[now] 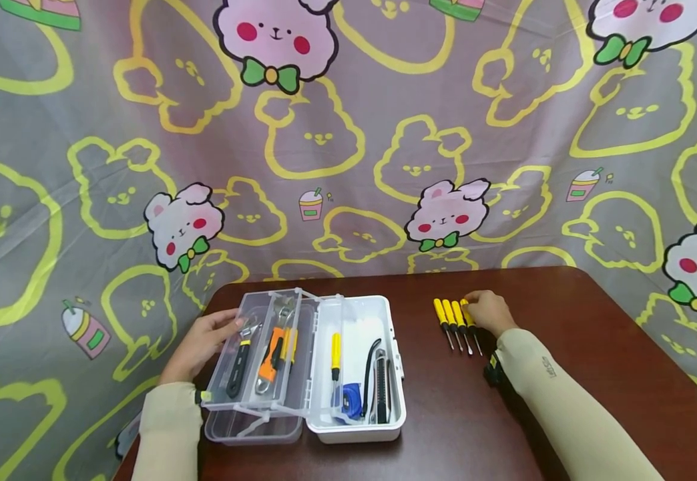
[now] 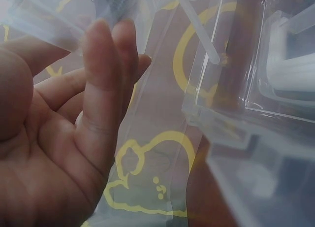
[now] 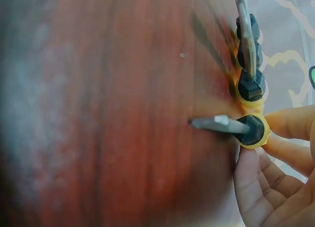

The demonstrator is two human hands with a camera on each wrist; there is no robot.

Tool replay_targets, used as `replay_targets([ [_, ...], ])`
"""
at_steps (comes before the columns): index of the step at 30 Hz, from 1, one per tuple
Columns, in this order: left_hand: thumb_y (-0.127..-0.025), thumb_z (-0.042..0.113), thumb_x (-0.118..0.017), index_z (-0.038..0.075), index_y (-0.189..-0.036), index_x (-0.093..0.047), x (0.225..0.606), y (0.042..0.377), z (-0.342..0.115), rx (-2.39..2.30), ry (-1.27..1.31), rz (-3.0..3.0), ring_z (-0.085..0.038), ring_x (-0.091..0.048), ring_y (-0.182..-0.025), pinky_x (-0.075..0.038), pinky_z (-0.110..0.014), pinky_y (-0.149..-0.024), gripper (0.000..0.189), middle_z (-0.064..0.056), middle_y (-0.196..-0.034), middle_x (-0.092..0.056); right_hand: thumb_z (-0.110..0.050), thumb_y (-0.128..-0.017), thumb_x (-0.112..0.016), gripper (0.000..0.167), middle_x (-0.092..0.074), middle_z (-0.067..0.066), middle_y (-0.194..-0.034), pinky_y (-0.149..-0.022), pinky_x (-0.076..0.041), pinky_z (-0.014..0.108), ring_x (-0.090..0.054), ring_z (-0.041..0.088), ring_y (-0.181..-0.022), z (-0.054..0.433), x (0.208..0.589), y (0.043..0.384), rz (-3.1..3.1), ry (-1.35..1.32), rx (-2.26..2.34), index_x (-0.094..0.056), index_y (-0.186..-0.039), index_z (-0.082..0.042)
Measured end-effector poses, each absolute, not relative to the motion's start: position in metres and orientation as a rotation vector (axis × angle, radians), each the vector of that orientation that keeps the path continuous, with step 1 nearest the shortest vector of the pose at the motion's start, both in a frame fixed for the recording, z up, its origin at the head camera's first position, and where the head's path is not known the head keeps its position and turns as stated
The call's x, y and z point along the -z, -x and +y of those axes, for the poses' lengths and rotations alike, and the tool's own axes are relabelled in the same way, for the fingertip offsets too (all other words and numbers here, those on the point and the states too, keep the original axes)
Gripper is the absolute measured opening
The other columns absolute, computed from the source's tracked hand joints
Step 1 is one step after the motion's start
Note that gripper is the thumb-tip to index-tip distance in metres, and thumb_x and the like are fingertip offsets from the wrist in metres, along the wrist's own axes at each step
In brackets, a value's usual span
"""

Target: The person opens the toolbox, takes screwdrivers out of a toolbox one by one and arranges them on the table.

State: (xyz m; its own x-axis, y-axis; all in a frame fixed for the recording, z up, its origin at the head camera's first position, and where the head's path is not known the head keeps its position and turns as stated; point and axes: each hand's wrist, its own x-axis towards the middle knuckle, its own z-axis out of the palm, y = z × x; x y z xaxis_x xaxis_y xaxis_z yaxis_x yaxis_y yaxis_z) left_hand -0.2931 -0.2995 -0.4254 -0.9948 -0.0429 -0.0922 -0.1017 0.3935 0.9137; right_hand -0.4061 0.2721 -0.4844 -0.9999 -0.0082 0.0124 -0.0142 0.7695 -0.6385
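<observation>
The task's thing, a yellow-handled screwdriver point(image 1: 466, 311), was at the R end of a row of 4, R of the toolbox. R hand point(image 1: 491, 312) had it by the handle, thumb & fingertips pinched on it, no gap left; shaft pointed back twd the person. Couldn't tell if its tip touched the table. The other 3 screwdrivers point(image 1: 449, 314) lay side by side just L of it, same yellow handles, tips also twd the person.

L of the row, the toolbox point(image 1: 354, 437) sat open, white base on the table. In it: another yellow screwdriver point(image 1: 336, 351), a blue tape measure point(image 1: 351, 399) at the near end, a black curved item point(image 1: 368, 374) & a utility knife point(image 1: 380, 384) along the R side.

Clear tray point(image 1: 246, 401) stood raised over the clear lid point(image 1: 252, 434), on the L side of the base. L hand point(image 1: 204, 344) had the tray's L edge btwn thumb & fingers, fingers fairly straight, only a narrow gap. Tray held a black-handled adj. wrench point(image 1: 240, 364) & an orange tool point(image 1: 272, 357), partly blurred thru plastic.

Dk red-brown table point(image 1: 444, 414) under it all; cartoon-print curtain point(image 1: 354, 200) behind.
</observation>
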Motion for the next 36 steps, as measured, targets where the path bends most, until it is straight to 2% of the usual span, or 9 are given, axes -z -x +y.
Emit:
replay_targets([
  [11,-0.093,0.041,-0.065,0.002,-0.143,-0.045,0.4254,0.2939,-0.3,-1.696,0.121,2.583,-0.026,-0.064,-0.093,-0.055,-0.037,-0.075,0.066,-0.019,-0.124,-0.059,-0.019,-0.092,-0.059,0.04,-0.067,0.015,-0.1,-0.06,-0.046,0.033,-0.058,0.018,-0.065,0.2742,0.4838,0.4106,-2.975,-0.067,-0.988,-0.062,-0.123,0.006],
  [21,-0.092,0.042,-0.066,0.003,-0.142,-0.047,0.4249,0.2931,-0.3,-1.703,0.121,2.571,-0.026,-0.064,-0.091,-0.054,-0.037,-0.074,0.067,-0.018,-0.121,-0.061,-0.022,-0.093,-0.058,0.042,-0.067,0.015,-0.102,-0.067,-0.046,0.038,-0.058,0.024,-0.074,0.2744,0.4856,0.4116,-3.008,-0.067,-0.949,-0.061,-0.124,0.006],
  [36,-0.092,0.045,-0.065,0.002,-0.143,-0.045,0.4253,0.2936,-0.2997,-1.673,0.131,2.587,-0.025,-0.064,-0.093,-0.054,-0.037,-0.076,0.07,-0.017,-0.123,-0.061,-0.022,-0.094,-0.058,0.038,-0.066,0.011,-0.089,-0.059,-0.049,0.033,-0.06,0.018,-0.062,0.2784,0.4847,0.4055,-2.981,-0.011,-1.042,-0.063,-0.121,0.005],
])
